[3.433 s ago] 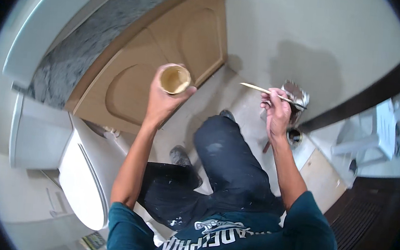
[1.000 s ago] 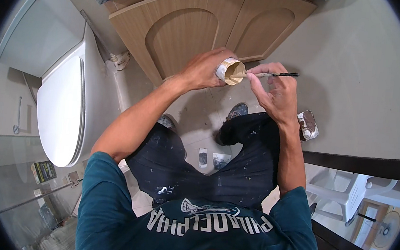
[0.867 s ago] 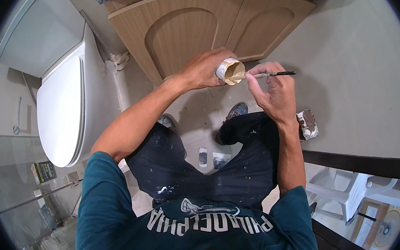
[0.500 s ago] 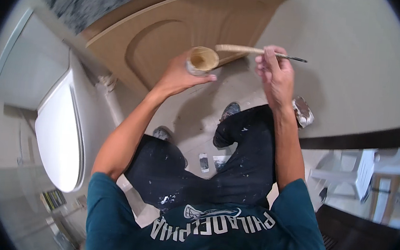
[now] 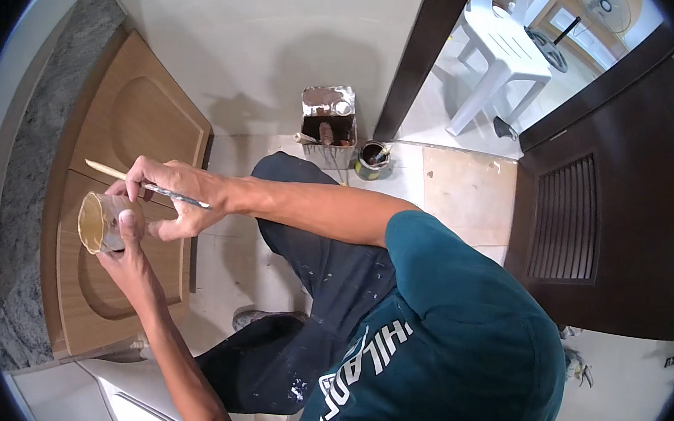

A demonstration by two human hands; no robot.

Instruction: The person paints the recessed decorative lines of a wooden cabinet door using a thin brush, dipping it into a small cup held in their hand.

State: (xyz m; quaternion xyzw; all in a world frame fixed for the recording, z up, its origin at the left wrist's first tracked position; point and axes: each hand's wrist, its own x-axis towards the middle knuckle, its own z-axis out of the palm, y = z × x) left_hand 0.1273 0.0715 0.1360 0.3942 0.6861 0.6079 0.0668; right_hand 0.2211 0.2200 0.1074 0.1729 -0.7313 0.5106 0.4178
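Note:
My left hand (image 5: pixel 130 261) is wrapped around a small, pale cup (image 5: pixel 111 213), thumb on its side. The cup is tilted with its mouth facing left, and beige paint coats its inside and rim. In my right hand (image 5: pixel 183 185) is a slim paintbrush (image 5: pixel 110 170), pale at its left end and dark at the other. It lies across the fingers just above the cup. My right fingers are right beside the cup; whether they touch it I cannot tell. Both hands are in front of the wooden cabinet doors (image 5: pixel 139 133).
A grey stone countertop (image 5: pixel 21 207) runs above the cabinet. On the floor by the wall stand a paint-smeared square tin (image 5: pixel 326 155) with a brush in it and a small round can (image 5: pixel 371 173). A dark louvred door (image 5: pixel 604 274) stands at right; beyond the doorway is a white plastic chair (image 5: pixel 503 57).
My view and body have turned toward the right, so the cabinet is now at left. My right hand has brought the brush over to the cup. The cup has tipped sideways.

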